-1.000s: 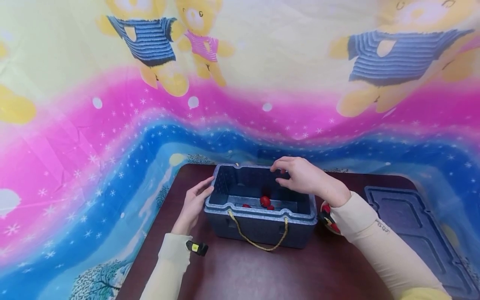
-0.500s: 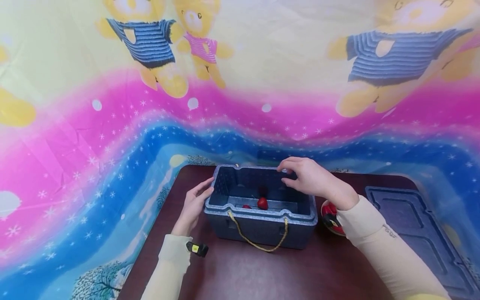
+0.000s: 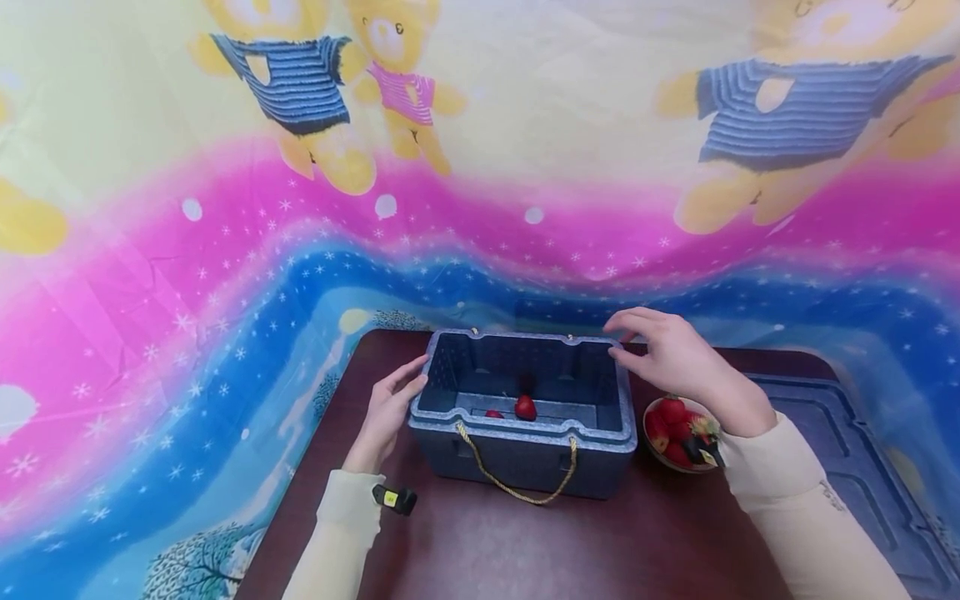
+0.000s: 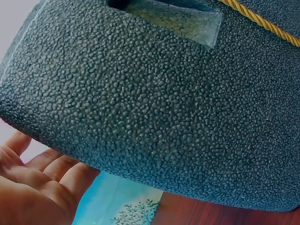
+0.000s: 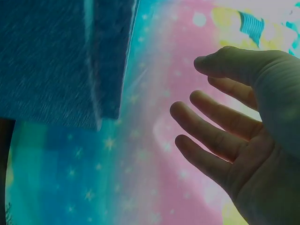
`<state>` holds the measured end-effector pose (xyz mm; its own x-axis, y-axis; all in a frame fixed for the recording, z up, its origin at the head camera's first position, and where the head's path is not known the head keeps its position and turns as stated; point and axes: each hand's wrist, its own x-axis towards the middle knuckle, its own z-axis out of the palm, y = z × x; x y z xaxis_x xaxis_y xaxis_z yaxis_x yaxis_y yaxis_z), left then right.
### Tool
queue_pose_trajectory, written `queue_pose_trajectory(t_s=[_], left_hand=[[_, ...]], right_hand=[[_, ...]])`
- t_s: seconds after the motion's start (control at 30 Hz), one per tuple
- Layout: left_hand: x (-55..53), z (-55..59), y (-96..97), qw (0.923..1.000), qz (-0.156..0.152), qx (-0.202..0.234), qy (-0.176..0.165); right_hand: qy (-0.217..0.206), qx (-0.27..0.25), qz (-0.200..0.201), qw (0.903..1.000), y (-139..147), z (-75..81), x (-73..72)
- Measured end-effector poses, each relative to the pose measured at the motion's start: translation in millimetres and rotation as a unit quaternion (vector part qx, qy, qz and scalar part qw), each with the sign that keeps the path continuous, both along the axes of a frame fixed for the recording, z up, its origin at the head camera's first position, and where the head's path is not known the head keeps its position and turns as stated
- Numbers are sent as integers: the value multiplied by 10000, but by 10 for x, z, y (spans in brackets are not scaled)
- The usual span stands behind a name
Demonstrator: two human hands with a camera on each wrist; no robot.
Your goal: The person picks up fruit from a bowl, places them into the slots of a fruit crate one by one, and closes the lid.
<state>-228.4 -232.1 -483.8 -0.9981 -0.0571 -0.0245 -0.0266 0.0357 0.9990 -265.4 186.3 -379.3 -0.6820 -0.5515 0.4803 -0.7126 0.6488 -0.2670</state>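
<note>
In the head view a dark blue-grey foam box [image 3: 517, 467] stands uncovered on the table, a gold rope handle [image 3: 517, 493] hanging at its front. On its floor lies a red fruit [image 3: 525, 407]; another red piece [image 3: 492, 413] shows only partly behind the front rim. My left hand [image 3: 386, 408] touches the box's left side with extended fingers. My right hand [image 3: 667, 350] is raised just past the box's right rim, its fingers apart and loosely bent. In the right wrist view nothing lies in that hand. Below it is a bowl [image 3: 654, 450] of red fruits [image 3: 678, 421].
The box's lid [image 3: 847, 467] lies flat at the table's right side, partly behind the right sleeve [image 3: 787, 475]. A printed cloth [image 3: 480, 192] with bears hangs behind the dark red table [image 3: 510, 550]. Small black cameras sit at both wrists.
My right hand has moved right, from above the box to beyond its right rim, uncovering the bowl. A fruit in the box has shifted slightly and settled. The left hand has stayed put.
</note>
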Motion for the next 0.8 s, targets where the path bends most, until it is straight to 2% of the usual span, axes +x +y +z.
queue_pose_trajectory(t_s=[0.23, 0.43, 0.6, 0.8], left_hand=[[6, 8, 4, 10000, -32, -49, 60], [6, 11, 13, 9999, -27, -83, 51], [7, 1, 22, 9999, -31, -116, 54], [3, -5, 17, 9999, 27, -114, 102]], right_hand=[[64, -79, -397, 9992, 263, -140, 20], [-186, -121, -786, 9967, 528, -270, 69], [-622, -104, -1184, 9910, 731, -385, 129], [-1399, -35, -1647, 9764, 909, -578, 191]])
